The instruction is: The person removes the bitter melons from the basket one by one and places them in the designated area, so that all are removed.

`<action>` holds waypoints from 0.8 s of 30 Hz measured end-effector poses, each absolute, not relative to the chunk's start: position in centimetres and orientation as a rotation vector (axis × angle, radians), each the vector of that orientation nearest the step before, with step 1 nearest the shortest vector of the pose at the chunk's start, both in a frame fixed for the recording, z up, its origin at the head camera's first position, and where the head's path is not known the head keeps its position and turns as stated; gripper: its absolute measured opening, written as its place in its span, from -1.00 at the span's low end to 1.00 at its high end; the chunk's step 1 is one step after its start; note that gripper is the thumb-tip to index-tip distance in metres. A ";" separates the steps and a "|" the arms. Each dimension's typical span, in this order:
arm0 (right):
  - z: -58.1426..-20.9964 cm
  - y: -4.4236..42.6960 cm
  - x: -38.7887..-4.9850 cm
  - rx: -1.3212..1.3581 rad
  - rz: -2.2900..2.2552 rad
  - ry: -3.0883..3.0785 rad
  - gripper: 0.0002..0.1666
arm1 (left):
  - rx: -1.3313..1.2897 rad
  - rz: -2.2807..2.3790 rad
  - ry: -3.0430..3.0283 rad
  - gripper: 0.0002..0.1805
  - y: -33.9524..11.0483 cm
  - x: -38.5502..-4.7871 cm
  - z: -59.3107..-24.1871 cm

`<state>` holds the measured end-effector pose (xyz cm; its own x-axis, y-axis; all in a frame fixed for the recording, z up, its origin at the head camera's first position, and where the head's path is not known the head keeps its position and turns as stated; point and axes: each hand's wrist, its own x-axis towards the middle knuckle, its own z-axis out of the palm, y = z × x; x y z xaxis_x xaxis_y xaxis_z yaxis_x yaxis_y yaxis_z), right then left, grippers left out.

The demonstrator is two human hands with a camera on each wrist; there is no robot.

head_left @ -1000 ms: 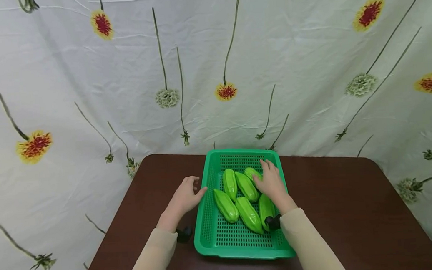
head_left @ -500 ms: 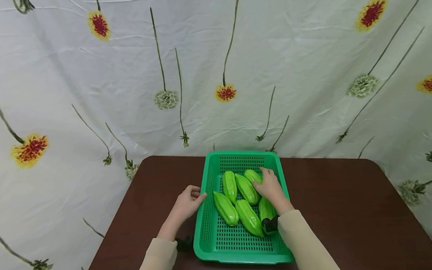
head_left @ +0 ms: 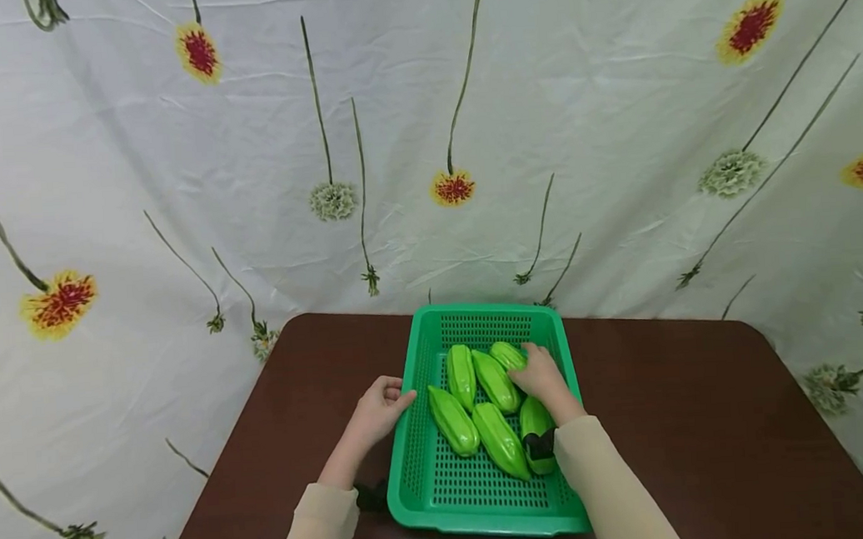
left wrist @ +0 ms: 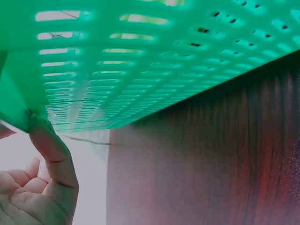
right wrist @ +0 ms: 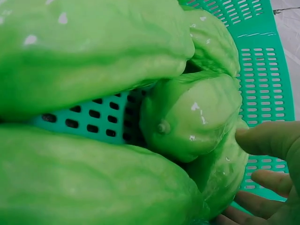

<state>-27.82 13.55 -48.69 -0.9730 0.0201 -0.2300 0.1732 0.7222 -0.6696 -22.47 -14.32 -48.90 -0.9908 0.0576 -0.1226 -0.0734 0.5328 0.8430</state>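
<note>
1. Green gourds (head_left: 499,442), six of them in sight, all lying inside the green basket (head_left: 495,527)! They bunch around its middle and toward its far end, with bare slotted floor showing at its near end.
2. Over the basket's right side, here's the right hand (head_left: 543,379), right at the far gourd (head_left: 507,353). Thumb against green skin, it seems, other fingers spread loosely just beside; no firm hold shows.
3. And at the basket's left wall, the left hand (head_left: 377,410) pinches the rim, thumb on top, fingers on the outer side.
4. How to play this one well? In my judgement, wrap the fingers round the gourd's thick middle, thumb opposite, before any weight comes up; that glossy skin could slip. Neighbours lie close, so a straight lift should disturb them least, and a steady left pinch should stop the basket sliding.
5. Lettering check: no brand, label or writing can be read on gourds or basket. Behind the basket, the cloth (head_left: 262,106) offers only printed flowers; beneath it, the brown table (head_left: 682,419) looks unmarked.
</note>
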 end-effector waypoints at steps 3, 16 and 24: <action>-48.7 13.5 -28.1 0.153 -1.057 2.716 -0.23 | -0.026 1.495 2.604 -0.55 -14.4 -22.5 -49.2; -49.3 13.4 -28.6 0.162 -0.995 2.719 -0.30 | -0.161 1.583 2.542 -0.54 -14.0 -22.2 -49.4; -49.3 13.2 -28.5 0.146 -0.999 2.778 -0.34 | -0.181 1.618 2.527 -0.60 -14.0 -22.0 -49.0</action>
